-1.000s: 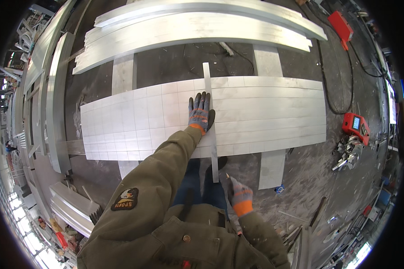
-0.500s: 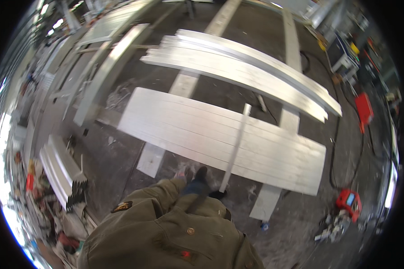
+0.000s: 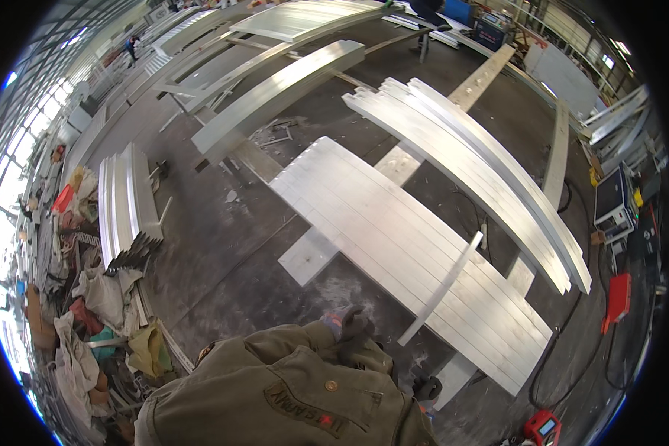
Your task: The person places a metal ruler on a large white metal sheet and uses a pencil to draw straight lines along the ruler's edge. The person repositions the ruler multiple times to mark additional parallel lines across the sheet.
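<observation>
My left hand (image 3: 349, 322), in a dark glove with a blue and pink part near the wrist, hangs in front of my jacket, nearest to the near edge of a silvery plank panel (image 3: 379, 215). My right hand (image 3: 427, 387), also dark-gloved, is low beside my jacket, close to the end of a flat support beam (image 3: 457, 375). Both hands look small and their fingers are hard to make out. A narrow metal bar (image 3: 446, 284) lies crosswise over the panel, its near end jutting past the edge. Neither hand touches panel or bar.
Long silvery profiles (image 3: 468, 160) rest on beams beyond the panel. A box beam (image 3: 282, 97) lies farther left. Ribbed profiles (image 3: 126, 204) and a scrap heap (image 3: 89, 334) are at the left. A cable (image 3: 572, 372) trails rightward near a red device (image 3: 543, 427).
My view has swung left and tilted up, so the panel and bar sit farther right. Both my hands now show more clearly and farther apart; the bar still lies across the panel.
</observation>
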`<state>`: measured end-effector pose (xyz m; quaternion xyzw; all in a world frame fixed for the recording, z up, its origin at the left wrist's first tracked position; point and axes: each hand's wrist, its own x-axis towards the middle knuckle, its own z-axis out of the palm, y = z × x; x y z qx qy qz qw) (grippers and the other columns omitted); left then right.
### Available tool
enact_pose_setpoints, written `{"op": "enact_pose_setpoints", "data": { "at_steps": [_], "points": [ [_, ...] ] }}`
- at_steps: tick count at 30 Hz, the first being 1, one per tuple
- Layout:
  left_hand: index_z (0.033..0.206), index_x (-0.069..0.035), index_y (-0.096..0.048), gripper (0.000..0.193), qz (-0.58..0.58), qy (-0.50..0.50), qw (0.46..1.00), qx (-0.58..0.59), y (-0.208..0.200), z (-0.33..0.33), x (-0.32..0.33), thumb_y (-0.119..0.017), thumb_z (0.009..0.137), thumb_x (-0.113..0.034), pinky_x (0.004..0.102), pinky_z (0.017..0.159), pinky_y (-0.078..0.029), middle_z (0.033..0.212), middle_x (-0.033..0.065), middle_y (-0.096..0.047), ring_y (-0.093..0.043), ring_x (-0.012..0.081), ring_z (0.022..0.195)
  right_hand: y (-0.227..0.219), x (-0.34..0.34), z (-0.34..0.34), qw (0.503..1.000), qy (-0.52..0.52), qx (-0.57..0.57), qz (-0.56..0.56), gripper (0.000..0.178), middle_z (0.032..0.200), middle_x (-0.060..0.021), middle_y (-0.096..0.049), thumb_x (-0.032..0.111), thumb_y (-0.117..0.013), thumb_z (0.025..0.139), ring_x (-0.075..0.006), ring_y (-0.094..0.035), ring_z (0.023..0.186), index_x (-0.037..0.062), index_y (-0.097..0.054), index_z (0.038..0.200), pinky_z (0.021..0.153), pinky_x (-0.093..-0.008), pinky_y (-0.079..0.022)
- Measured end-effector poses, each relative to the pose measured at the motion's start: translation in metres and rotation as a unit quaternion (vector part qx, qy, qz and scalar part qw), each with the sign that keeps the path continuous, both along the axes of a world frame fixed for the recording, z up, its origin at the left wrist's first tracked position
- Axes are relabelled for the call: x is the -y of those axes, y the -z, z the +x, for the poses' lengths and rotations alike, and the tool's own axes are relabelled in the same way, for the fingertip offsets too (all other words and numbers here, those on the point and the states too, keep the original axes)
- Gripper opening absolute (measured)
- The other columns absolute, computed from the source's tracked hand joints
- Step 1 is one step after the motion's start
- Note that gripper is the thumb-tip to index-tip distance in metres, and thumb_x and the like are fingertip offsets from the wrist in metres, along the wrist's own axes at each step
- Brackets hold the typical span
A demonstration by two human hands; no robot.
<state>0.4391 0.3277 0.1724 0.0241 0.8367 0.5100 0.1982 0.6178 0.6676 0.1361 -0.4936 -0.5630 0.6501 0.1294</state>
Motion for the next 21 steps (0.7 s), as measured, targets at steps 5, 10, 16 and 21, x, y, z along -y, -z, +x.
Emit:
{"op": "enact_pose_setpoints", "data": {
  "at_steps": [5, 10, 16, 21],
  "points": [
    [0.146, -0.012, -0.057, 0.071, -0.040, 0.039, 0.998, -0.026, -0.062, 0.008, 0.037, -0.078, 0.087, -0.045, 0.0464, 0.102, -0.054, 0.129, 0.0191, -0.069, -0.067, 0.0373, 0.120, 0.010, 0.041, -0.012, 0.992, -0.098, -0.059, 0.054, 0.015, 0.087, -0.0123, -0.072, 0.022, -0.056, 0.103, -0.0222, -0.068, 0.061, 0.0107, -0.058, 0.113, 0.050, -0.0313, -0.048],
    [0.134, -0.009, -0.064, 0.048, -0.023, -0.007, 0.998, -0.063, -0.028, 0.003, 0.033, -0.072, 0.093, -0.032, 0.0452, 0.096, -0.057, 0.121, 0.0181, -0.072, -0.070, 0.0379, 0.113, 0.032, 0.038, -0.018, 0.992, -0.030, -0.096, 0.073, 0.012, 0.083, -0.0115, -0.073, 0.021, -0.057, 0.102, -0.0193, -0.066, 0.057, 0.0125, -0.060, 0.110, 0.043, -0.0288, -0.043],
    [0.126, -0.002, -0.065, 0.033, 0.240, -0.082, 0.963, 0.093, 0.149, -0.010, 0.025, -0.064, 0.099, -0.021, 0.0438, 0.088, -0.058, 0.110, 0.0176, -0.075, -0.073, 0.0313, 0.103, -0.008, 0.016, -0.012, 0.998, 0.052, 0.015, -0.033, 0.021, 0.100, -0.0159, -0.076, 0.027, -0.060, 0.104, -0.0212, -0.070, 0.068, 0.0112, -0.061, 0.118, 0.052, -0.0301, -0.051],
    [0.140, -0.004, -0.057, 0.048, 0.188, 0.162, 0.965, 0.086, 0.254, -0.037, -0.009, -0.056, 0.108, -0.040, 0.0439, 0.086, -0.058, 0.124, 0.0160, -0.070, -0.070, 0.0286, 0.111, -0.029, 0.037, 0.022, 0.996, 0.080, 0.027, 0.011, 0.021, 0.093, -0.0167, -0.073, 0.020, -0.061, 0.104, -0.0239, -0.071, 0.068, 0.0073, -0.056, 0.120, 0.058, -0.0323, -0.055]
  ]
}}
